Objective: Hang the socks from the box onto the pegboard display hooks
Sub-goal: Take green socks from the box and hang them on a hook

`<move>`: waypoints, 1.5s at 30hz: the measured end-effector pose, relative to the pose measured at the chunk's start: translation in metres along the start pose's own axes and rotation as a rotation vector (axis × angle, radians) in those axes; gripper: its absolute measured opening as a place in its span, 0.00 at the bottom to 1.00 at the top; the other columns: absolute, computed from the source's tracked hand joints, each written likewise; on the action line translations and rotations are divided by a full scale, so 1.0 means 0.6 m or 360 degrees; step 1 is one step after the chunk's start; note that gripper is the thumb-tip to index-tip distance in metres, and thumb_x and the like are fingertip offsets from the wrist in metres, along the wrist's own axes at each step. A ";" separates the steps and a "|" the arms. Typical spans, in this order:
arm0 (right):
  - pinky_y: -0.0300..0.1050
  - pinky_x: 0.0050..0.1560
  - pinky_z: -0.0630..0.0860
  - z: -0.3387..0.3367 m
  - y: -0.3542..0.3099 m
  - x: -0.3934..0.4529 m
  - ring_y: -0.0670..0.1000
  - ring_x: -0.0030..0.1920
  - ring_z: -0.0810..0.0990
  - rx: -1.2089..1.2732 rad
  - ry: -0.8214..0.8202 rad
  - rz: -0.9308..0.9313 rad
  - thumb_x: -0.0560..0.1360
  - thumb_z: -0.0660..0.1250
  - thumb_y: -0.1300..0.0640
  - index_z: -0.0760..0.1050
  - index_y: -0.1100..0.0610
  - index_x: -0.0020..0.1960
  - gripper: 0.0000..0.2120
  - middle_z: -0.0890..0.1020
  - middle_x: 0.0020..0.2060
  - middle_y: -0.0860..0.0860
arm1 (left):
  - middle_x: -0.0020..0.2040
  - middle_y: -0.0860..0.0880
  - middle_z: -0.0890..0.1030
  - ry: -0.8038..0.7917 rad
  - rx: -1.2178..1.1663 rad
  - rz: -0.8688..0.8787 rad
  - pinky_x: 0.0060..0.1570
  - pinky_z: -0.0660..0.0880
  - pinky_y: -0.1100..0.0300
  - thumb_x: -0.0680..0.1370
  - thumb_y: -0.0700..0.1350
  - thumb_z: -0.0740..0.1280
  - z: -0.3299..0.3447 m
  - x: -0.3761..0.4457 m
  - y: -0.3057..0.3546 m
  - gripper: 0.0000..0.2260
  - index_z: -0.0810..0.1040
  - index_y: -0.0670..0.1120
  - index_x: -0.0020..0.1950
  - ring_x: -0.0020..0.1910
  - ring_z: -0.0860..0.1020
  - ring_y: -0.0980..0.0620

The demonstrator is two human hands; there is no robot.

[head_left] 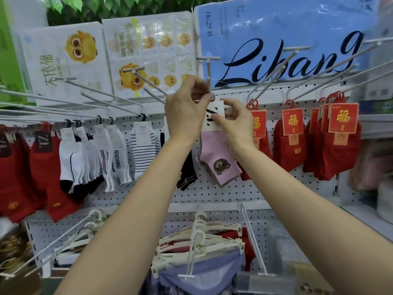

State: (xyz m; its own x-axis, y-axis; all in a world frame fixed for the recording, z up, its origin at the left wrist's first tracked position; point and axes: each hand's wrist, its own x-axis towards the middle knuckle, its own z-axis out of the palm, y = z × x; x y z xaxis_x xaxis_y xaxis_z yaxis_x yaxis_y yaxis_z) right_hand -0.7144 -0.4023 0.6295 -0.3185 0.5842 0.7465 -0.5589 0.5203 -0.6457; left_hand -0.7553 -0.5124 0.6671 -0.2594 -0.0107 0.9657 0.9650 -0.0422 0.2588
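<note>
Your left hand [187,107] pinches the tip of the white hook [209,81] — fingers curled tight — while your right hand [236,122] grips the card of the pink bear socks [219,160], hanging before the pegboard [212,190] between black and red pairs.

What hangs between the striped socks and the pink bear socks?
In the head view, black socks hang between the striped socks and the pink bear socks, partly hidden by the left forearm.

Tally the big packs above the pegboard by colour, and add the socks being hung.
White packs with yellow cartoon faces: 2
Blue pack: 1
Pink sock bundle: 1
Total: 4
</note>
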 end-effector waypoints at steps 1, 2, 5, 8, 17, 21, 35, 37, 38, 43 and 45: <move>0.46 0.48 0.80 0.000 0.002 0.001 0.45 0.40 0.81 -0.0036 -0.0003 0.0008 0.69 0.75 0.63 0.78 0.47 0.56 0.19 0.81 0.38 0.47 | 0.37 0.59 0.81 0.0001 0.0010 0.0010 0.46 0.81 0.56 0.72 0.41 0.75 0.000 -0.001 0.000 0.06 0.80 0.45 0.46 0.39 0.82 0.61; 0.50 0.50 0.81 0.001 0.003 0.001 0.48 0.41 0.82 -0.0067 -0.0009 0.0014 0.69 0.75 0.62 0.78 0.46 0.55 0.19 0.82 0.39 0.49 | 0.37 0.60 0.80 -0.0007 0.0025 0.0016 0.46 0.80 0.57 0.72 0.41 0.75 -0.001 -0.002 0.001 0.05 0.80 0.45 0.45 0.39 0.82 0.61; 0.51 0.52 0.80 0.000 0.004 0.002 0.49 0.44 0.83 -0.0137 -0.0036 0.0037 0.68 0.76 0.62 0.77 0.47 0.55 0.19 0.84 0.41 0.50 | 0.36 0.61 0.80 -0.0040 0.0053 0.0018 0.46 0.80 0.59 0.73 0.41 0.74 -0.002 -0.001 0.003 0.04 0.81 0.45 0.45 0.39 0.81 0.62; 0.49 0.53 0.80 -0.003 0.003 0.003 0.46 0.44 0.82 -0.0202 -0.0050 0.0026 0.69 0.76 0.61 0.78 0.50 0.57 0.19 0.83 0.41 0.47 | 0.37 0.60 0.80 -0.0058 0.0066 0.0011 0.47 0.80 0.57 0.73 0.42 0.74 -0.005 0.000 0.004 0.04 0.81 0.46 0.45 0.39 0.82 0.61; 0.51 0.52 0.78 -0.051 -0.005 -0.050 0.46 0.51 0.78 -0.0658 -0.0005 -0.0326 0.74 0.72 0.55 0.77 0.53 0.61 0.16 0.79 0.53 0.47 | 0.47 0.58 0.84 -0.0190 0.0408 -0.0051 0.50 0.79 0.53 0.75 0.49 0.71 -0.043 -0.045 0.000 0.05 0.82 0.52 0.51 0.46 0.82 0.58; 0.50 0.51 0.78 -0.095 -0.011 -0.105 0.48 0.52 0.78 -0.0786 -0.0022 -0.0556 0.74 0.71 0.56 0.78 0.55 0.59 0.14 0.80 0.52 0.48 | 0.51 0.56 0.83 -0.0234 0.0614 0.0192 0.43 0.78 0.50 0.76 0.50 0.69 -0.078 -0.105 0.003 0.07 0.82 0.52 0.53 0.50 0.80 0.53; 0.45 0.51 0.76 -0.218 -0.056 -0.352 0.54 0.49 0.79 -0.1220 0.0039 -0.0987 0.76 0.69 0.57 0.82 0.62 0.53 0.10 0.83 0.48 0.55 | 0.48 0.52 0.83 -0.0264 0.0500 0.0300 0.44 0.78 0.58 0.77 0.44 0.71 -0.180 -0.329 0.085 0.02 0.83 0.47 0.48 0.48 0.81 0.52; 0.43 0.50 0.75 -0.230 -0.057 -0.398 0.53 0.49 0.79 -0.1306 0.0021 -0.0952 0.77 0.68 0.56 0.82 0.62 0.53 0.11 0.83 0.47 0.54 | 0.48 0.52 0.84 -0.0332 0.0457 0.0272 0.42 0.78 0.59 0.77 0.44 0.72 -0.191 -0.370 0.081 0.03 0.83 0.48 0.49 0.46 0.81 0.53; 0.42 0.50 0.74 -0.235 -0.055 -0.424 0.53 0.48 0.79 -0.1354 0.0009 -0.0918 0.77 0.67 0.55 0.82 0.61 0.53 0.11 0.83 0.47 0.54 | 0.48 0.52 0.84 -0.0388 0.0431 0.0241 0.41 0.78 0.60 0.76 0.44 0.73 -0.197 -0.392 0.077 0.03 0.83 0.48 0.49 0.46 0.82 0.53; 0.49 0.48 0.78 -0.259 -0.031 -0.561 0.55 0.48 0.81 -0.1655 -0.0056 -0.0618 0.78 0.64 0.53 0.81 0.60 0.54 0.13 0.83 0.48 0.53 | 0.50 0.53 0.83 -0.0772 0.0302 0.0092 0.44 0.75 0.62 0.78 0.50 0.67 -0.228 -0.514 0.060 0.09 0.83 0.48 0.52 0.49 0.80 0.54; 0.49 0.48 0.78 -0.268 -0.023 -0.620 0.55 0.48 0.80 -0.1751 -0.0099 -0.0489 0.78 0.66 0.54 0.81 0.59 0.54 0.11 0.82 0.48 0.53 | 0.50 0.54 0.83 -0.0923 0.0273 0.0056 0.40 0.75 0.64 0.76 0.49 0.72 -0.241 -0.563 0.059 0.07 0.83 0.49 0.52 0.47 0.80 0.55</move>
State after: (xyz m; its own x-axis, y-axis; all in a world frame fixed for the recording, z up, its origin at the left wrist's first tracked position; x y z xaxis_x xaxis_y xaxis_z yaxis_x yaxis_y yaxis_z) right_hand -0.4649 -0.5267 0.3347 -0.3388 0.3221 0.8840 0.3440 0.9169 -0.2023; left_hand -0.6387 -0.6550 0.3467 -0.2106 0.5392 0.8154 0.9775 0.1103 0.1795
